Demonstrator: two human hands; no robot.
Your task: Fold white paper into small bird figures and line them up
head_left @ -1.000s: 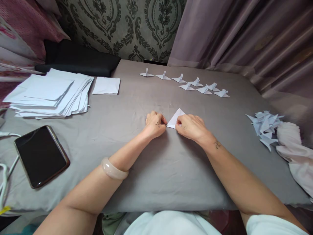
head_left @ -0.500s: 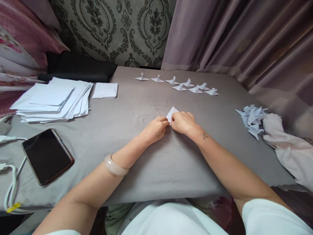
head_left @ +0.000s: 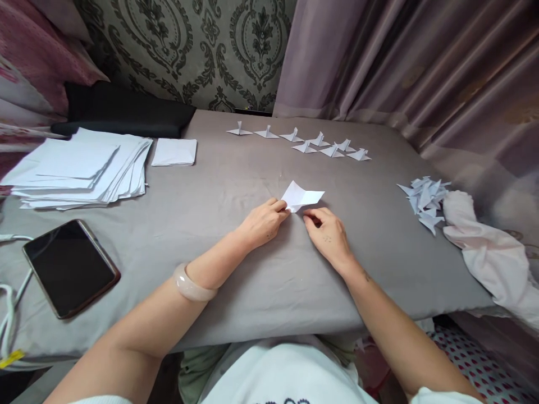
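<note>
A small white folded paper lies on the grey cloth in front of me, with one flap sticking out to the right. My left hand pinches its lower left corner between thumb and fingers. Just below the flap is my right hand, its fingers curled and the thumb close to the index fingertip. Nothing shows between those fingertips, and they look slightly apart from the paper.
Folded paper birds stand in two rows at the back, and more lie piled at right beside a pale cloth. Stacked white sheets, a smaller paper stack and a phone with white cables are at left.
My right hand has drawn back from the paper, down and to the right. A flap of the paper now opens out to the right. The left hand keeps its pinch.
</note>
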